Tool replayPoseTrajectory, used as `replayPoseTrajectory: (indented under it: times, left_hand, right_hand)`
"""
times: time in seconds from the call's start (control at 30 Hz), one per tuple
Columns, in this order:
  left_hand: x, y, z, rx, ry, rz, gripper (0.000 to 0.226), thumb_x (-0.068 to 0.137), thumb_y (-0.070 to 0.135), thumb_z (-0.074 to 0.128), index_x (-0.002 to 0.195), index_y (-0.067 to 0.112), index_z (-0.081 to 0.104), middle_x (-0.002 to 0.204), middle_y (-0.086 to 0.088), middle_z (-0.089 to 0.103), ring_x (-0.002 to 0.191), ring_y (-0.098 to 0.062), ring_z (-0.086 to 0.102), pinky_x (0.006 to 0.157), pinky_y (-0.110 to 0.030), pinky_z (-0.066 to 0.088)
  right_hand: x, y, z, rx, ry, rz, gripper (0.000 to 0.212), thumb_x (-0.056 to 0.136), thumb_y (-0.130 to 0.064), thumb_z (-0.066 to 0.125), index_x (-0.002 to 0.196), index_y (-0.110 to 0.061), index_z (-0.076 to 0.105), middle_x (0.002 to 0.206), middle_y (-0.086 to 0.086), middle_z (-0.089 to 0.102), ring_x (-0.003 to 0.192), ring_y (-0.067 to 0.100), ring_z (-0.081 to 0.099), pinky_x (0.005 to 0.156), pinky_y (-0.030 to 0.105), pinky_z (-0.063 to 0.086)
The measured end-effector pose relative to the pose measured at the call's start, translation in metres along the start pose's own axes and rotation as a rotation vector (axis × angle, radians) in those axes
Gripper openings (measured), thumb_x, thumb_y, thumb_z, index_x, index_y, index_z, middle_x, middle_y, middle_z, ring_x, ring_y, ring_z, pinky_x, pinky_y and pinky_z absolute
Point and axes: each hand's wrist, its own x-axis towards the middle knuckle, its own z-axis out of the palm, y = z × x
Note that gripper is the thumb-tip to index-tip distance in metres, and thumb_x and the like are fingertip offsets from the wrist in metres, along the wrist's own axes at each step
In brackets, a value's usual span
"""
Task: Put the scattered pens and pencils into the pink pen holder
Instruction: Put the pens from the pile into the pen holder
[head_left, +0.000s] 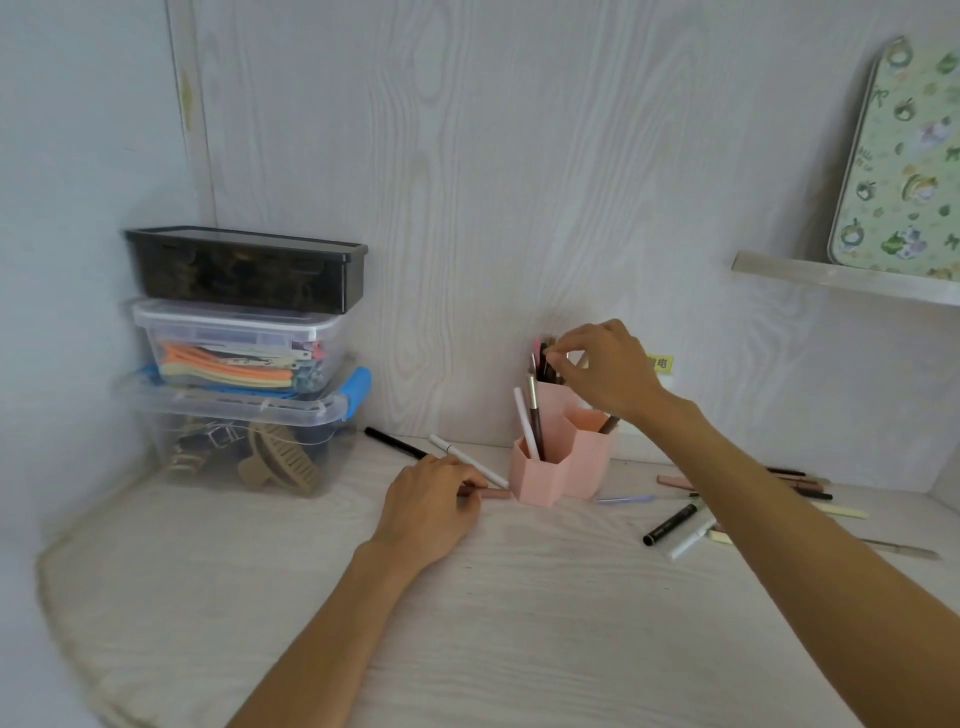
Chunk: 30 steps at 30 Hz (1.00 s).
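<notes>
The pink pen holder (540, 475) stands near the wall with several pens upright in its compartments. Over its tall back compartment, my right hand (605, 371) pinches the top of a dark pen (548, 364) that stands inside it. My left hand (434, 499) lies on the table left of the holder, its fingers on a brown-pink pen (496, 494). A black pen (395, 442) and a white pen (467, 460) lie just behind that hand. Several more pens (685, 522) are scattered to the right of the holder.
Three plastic storage boxes (244, 358) are stacked at the back left corner. A patterned tray (904, 171) leans on a shelf at the upper right. A wood-grain wall rises right behind the holder. The table's front edge curves at the lower left.
</notes>
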Motion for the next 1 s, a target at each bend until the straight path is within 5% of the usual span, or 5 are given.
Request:
replayPoseTrajectory:
  times: [0.27, 0.4, 0.6, 0.7, 1.0]
  left_hand:
    - [0.000, -0.002, -0.010, -0.078, 0.117, -0.020, 0.025, 0.091, 0.028, 0.058, 0.115, 0.031, 0.059, 0.105, 0.011, 0.067, 0.094, -0.007, 0.060, 0.080, -0.026, 0.050]
    - [0.003, 0.002, -0.016, -0.185, 0.310, 0.015, 0.052, 0.094, 0.026, 0.052, 0.139, 0.043, 0.031, 0.100, 0.013, 0.058, 0.080, -0.006, 0.058, 0.065, -0.022, 0.051]
    - [0.006, 0.007, -0.013, -0.400, 0.419, 0.009, 0.045, 0.096, 0.031, 0.047, 0.129, 0.056, 0.029, 0.109, 0.011, 0.058, 0.084, 0.000, 0.059, 0.072, -0.016, 0.052]
    - [0.005, 0.015, -0.014, -0.476, 0.465, 0.004, 0.044, 0.094, 0.034, 0.047, 0.132, 0.053, 0.033, 0.113, 0.011, 0.061, 0.095, -0.002, 0.062, 0.076, -0.015, 0.051]
    - [0.036, 0.067, -0.045, -0.808, 0.832, -0.050, 0.040, 0.090, 0.026, 0.063, 0.125, 0.028, 0.043, 0.100, 0.001, 0.071, 0.095, -0.008, 0.066, 0.088, -0.029, 0.052]
  right_hand:
    - [-0.063, 0.009, 0.007, 0.091, 0.305, -0.196, 0.016, 0.085, -0.020, 0.062, 0.100, -0.026, 0.065, 0.092, -0.015, 0.057, 0.090, 0.008, 0.048, 0.066, 0.017, 0.038]
    - [-0.102, 0.056, 0.009, 0.255, 0.274, 0.074, 0.026, 0.083, -0.006, 0.061, 0.082, -0.031, 0.062, 0.077, -0.014, 0.060, 0.066, 0.007, 0.055, 0.056, 0.019, 0.043]
    - [-0.112, 0.092, 0.013, 0.353, -0.078, 0.160, 0.029, 0.082, -0.007, 0.062, 0.085, -0.036, 0.067, 0.094, -0.011, 0.067, 0.083, -0.004, 0.056, 0.076, 0.009, 0.045]
    - [-0.116, 0.094, 0.037, 0.215, -0.273, 0.157, 0.029, 0.081, -0.012, 0.061, 0.106, -0.024, 0.069, 0.109, -0.003, 0.063, 0.105, 0.015, 0.057, 0.093, 0.029, 0.044]
    - [-0.120, 0.095, 0.049, 0.236, -0.161, 0.138, 0.017, 0.082, -0.020, 0.062, 0.090, -0.030, 0.073, 0.098, -0.006, 0.065, 0.096, 0.015, 0.059, 0.088, 0.029, 0.045]
